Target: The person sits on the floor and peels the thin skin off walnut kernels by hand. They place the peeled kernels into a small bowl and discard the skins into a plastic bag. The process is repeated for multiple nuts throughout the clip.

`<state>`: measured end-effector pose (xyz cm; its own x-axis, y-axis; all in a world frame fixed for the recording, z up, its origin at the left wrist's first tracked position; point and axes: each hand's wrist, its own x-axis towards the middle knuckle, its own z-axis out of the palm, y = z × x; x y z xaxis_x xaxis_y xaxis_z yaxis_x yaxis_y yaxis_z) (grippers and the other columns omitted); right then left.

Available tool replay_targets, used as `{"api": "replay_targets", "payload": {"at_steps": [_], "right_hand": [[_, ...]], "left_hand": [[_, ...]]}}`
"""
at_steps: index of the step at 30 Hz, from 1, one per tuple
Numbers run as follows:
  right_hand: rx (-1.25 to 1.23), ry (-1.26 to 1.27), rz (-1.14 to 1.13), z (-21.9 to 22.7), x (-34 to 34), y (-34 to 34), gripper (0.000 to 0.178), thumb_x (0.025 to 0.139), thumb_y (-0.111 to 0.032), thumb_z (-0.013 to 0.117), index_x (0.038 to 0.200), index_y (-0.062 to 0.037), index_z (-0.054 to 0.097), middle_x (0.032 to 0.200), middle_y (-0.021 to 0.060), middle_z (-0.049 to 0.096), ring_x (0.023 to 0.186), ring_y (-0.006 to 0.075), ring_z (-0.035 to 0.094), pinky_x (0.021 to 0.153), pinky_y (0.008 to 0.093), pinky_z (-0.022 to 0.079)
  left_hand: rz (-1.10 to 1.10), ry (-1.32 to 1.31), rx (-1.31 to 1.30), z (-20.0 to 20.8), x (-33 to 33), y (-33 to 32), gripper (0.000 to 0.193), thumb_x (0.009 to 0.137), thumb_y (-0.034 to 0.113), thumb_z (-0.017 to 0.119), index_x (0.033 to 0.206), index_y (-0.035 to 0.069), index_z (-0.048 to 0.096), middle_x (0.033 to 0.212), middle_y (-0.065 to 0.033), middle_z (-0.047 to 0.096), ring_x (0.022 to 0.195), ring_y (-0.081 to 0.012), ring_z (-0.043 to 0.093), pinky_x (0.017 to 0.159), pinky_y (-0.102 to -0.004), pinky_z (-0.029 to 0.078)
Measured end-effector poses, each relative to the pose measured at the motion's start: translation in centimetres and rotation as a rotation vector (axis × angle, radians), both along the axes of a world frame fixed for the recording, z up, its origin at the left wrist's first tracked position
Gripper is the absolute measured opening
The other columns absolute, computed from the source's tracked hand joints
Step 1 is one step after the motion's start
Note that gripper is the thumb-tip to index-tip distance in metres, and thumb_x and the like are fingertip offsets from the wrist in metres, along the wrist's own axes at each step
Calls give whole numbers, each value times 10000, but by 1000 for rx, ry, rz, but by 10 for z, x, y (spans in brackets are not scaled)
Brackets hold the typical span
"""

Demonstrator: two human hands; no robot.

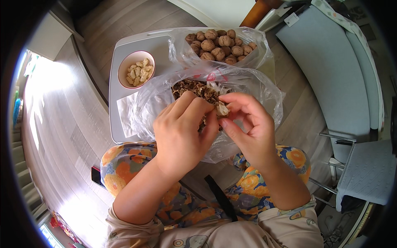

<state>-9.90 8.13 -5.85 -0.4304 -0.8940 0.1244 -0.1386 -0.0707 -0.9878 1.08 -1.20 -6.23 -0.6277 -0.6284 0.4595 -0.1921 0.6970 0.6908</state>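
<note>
Above a clear plastic bag [159, 89] full of brown walnut shells and skins [192, 87], both hands meet at a pale walnut kernel [222, 109]. My right hand [252, 130] has it between thumb and fingers on its right side. From the other side, my left hand [180, 128] is closed, with thumb and forefinger pinched at the kernel's left edge. The left fingertips are partly hidden behind the hand. A red-rimmed white bowl [122, 74] at the far left holds several pale kernel pieces [139, 73].
Whole walnuts [219, 45] fill a second clear bag [177, 51] at the back of the small grey table [120, 99]. White paper [128, 112] lies under the near bag's left side. A grey-blue chair [331, 78] stands right; a phone [96, 175] is beside my left knee.
</note>
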Motion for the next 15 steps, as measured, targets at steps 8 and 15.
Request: {"api": "replay_targets", "payload": {"at_steps": [8,15], "right_hand": [[27,-404,42,3,-5,1,282,790,24,530,1072,19,517,829,27,544,709,74,501,649,202,431],[-86,-828,230,-5,-9,2,306,815,-8,494,1117,39,491,816,48,537,674,113,485,630,235,416]], "left_hand": [[-74,161,346,3,-1,3,95,677,-41,574,712,16,506,645,-54,485,529,-136,525,503,-240,425],[-153,270,828,0,-2,5,43,751,-27,537,741,-3,503,685,-41,523,619,-81,536,556,-211,432]]}}
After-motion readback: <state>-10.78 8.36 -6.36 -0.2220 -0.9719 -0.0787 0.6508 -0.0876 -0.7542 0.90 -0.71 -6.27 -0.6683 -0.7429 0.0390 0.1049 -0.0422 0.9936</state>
